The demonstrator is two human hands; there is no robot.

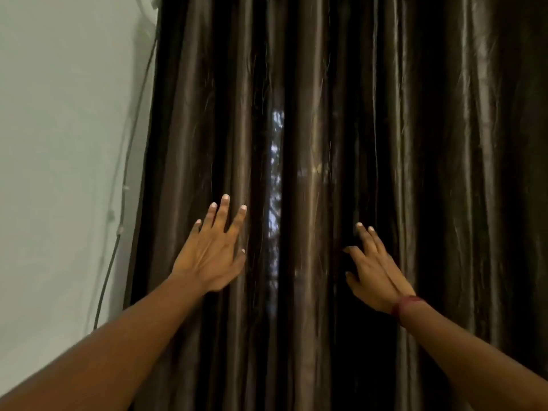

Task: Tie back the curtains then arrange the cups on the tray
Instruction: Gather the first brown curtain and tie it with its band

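Two dark brown satin curtains hang closed in front of me, the left curtain point(207, 129) and the right curtain point(415, 143). A thin bright gap point(275, 185) shows between them. My left hand point(213, 256) lies flat on the left curtain, fingers spread, just left of the gap. My right hand point(373, 271) rests on the right curtain with its fingers bent into a fold; a red band circles its wrist. No cups or tray are in view.
A pale wall point(59, 143) stands to the left of the curtains. A dark cable point(118, 238) runs down the wall beside the left curtain's edge.
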